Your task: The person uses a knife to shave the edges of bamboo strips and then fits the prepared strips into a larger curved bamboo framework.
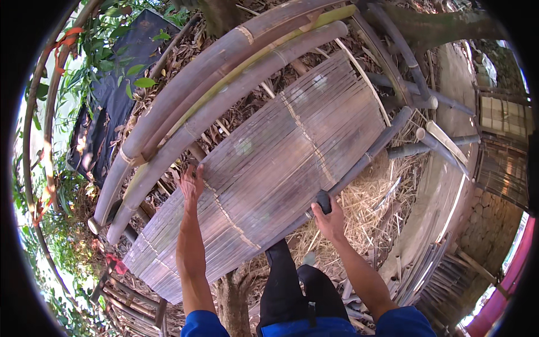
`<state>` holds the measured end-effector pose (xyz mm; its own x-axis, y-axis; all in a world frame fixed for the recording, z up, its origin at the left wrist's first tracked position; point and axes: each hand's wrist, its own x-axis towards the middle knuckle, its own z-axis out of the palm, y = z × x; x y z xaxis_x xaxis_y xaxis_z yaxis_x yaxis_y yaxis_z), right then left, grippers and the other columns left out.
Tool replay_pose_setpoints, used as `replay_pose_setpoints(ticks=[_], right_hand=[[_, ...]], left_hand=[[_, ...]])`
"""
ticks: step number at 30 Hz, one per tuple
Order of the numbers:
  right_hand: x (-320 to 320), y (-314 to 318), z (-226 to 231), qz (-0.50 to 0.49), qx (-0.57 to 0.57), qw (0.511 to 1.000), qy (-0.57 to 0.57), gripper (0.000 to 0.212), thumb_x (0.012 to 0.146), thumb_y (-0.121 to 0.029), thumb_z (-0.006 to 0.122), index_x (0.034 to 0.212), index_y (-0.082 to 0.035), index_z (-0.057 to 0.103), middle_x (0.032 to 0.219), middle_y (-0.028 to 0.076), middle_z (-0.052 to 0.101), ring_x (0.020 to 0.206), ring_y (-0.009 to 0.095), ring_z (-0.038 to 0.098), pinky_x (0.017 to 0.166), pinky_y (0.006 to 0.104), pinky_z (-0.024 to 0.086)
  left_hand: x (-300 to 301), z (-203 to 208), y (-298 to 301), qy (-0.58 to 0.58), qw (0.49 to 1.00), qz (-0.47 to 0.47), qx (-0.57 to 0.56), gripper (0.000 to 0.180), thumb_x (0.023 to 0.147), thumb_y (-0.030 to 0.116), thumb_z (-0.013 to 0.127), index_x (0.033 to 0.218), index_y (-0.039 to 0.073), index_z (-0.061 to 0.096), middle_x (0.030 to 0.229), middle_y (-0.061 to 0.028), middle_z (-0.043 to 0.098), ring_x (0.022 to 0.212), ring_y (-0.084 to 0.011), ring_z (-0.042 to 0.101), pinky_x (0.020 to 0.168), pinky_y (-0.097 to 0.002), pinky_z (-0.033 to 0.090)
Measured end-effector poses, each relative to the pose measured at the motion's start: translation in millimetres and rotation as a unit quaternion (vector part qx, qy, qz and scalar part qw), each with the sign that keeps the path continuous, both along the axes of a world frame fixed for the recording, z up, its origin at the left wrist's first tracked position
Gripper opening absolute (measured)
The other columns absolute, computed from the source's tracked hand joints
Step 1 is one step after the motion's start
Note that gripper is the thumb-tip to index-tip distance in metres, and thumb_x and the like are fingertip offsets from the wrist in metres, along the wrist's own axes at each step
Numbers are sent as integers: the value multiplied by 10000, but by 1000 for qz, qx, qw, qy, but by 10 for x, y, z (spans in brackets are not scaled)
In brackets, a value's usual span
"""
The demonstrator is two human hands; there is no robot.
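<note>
A long panel of bamboo slats (264, 157), bound across with pale lashings, slopes through the middle of the head view. At its far left edge is my left hand (192, 182), the thumb by the slats and the other fingers bent over the edge, partly hidden. My right hand (330, 219) is closed round a dark, rounded object (323, 201) at the near edge, beside the bamboo pole that runs along it. What that object is, I cannot make out. Thick bamboo poles (224, 92) form a raised back behind the panel.
Dry straw (365, 208) covers the ground right of the panel. A tree trunk (231, 303) stands close by my legs. Cut bamboo pieces (435, 143) jut out at the right, near a low wall (483, 224). Black sheeting (120, 84) hangs among leaves at the left.
</note>
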<state>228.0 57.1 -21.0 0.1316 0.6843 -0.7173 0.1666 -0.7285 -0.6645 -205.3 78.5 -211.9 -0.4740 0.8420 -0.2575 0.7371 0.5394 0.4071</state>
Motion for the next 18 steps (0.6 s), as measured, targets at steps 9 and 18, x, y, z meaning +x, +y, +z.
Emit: replay_pose_setpoints(ticks=[9, 18], right_hand=[[-134, -237, -1104, 2, 141, 949, -281, 621, 861, -268, 796, 1352, -29, 500, 1008, 176, 660, 863, 287, 657, 767, 410, 525], [124, -220, -1543, -22, 141, 926, -351, 641, 774, -260, 836, 1288, -37, 526, 1043, 194, 669, 918, 390, 671, 810, 467, 527]], left_hand=[[-135, 48, 43, -71, 993, -31, -94, 569, 936, 573, 616, 1181, 67, 703, 974, -229, 693, 935, -335, 658, 829, -428, 506], [-26, 293, -76, 102, 991, -71, 59, 584, 819, 463, 769, 1268, 110, 646, 1205, -193, 617, 1206, -404, 525, 1053, -553, 349]])
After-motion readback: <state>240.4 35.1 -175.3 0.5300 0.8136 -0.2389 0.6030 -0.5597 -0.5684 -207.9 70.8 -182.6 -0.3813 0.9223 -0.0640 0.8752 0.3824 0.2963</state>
